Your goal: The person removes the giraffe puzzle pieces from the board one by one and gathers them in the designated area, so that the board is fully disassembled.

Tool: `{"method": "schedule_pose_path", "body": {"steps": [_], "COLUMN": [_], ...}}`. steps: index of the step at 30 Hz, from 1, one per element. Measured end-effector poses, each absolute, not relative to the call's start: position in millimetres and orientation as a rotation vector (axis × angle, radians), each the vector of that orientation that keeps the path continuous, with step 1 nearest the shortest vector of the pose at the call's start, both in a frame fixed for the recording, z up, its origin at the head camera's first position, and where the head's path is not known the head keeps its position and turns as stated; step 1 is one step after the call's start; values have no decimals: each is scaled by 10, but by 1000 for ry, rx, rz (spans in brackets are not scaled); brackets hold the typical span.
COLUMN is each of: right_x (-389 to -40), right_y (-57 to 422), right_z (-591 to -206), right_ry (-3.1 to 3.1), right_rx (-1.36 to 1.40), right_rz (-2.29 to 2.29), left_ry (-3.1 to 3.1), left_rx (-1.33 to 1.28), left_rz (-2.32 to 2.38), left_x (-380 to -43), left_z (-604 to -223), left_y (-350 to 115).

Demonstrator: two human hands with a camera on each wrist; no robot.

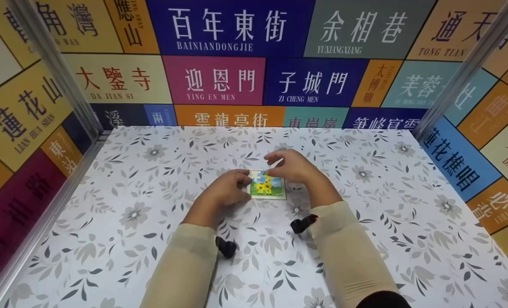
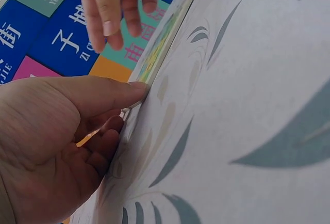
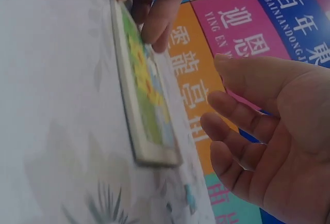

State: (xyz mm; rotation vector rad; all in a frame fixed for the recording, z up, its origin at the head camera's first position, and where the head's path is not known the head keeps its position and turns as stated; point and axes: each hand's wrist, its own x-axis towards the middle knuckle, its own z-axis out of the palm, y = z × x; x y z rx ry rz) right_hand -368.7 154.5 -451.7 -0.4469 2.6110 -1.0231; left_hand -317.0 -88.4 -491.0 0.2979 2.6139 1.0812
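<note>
A small framed jigsaw puzzle (image 1: 273,193) with a yellow giraffe on green and blue lies flat on the table. My left hand (image 1: 228,187) grips its left side, thumb at the near corner and fingers toward the far edge. In the left wrist view the thumb (image 2: 129,94) presses the board's edge. Above the far right part of the puzzle hovers my right hand (image 1: 296,166), its fingers loosely bent. The right wrist view shows nothing in that hand (image 3: 278,131), which is apart from the board (image 3: 149,95). Part of the picture is hidden by my fingers.
A white tablecloth (image 1: 134,214) with grey flowers and leaves covers the table. Panels with coloured place-name signs (image 1: 220,81) stand behind it and along both sides. A small blue thing (image 3: 190,199), too blurred to name, lies beyond the board in the right wrist view.
</note>
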Motion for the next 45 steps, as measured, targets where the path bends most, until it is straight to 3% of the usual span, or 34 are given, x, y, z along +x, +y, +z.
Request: {"method": "schedule_pose_path", "body": {"steps": [18, 27, 45], "right_x": [-3737, -3690, -3702], "right_y": [1444, 1425, 1417], "right_z": [-4879, -4881, -4860], "right_ry": [2586, 2613, 2609], "right_rx": [-433, -513, -407], "right_rz": [-973, -813, -891], "left_ry": [2611, 2616, 2602], "left_rx": [253, 285, 249], "left_rz": [1130, 1113, 1092], "left_x": [-3144, -3162, -3183], "left_z": [-4964, -4947, -4928], "left_y": [-881, -886, -864]}}
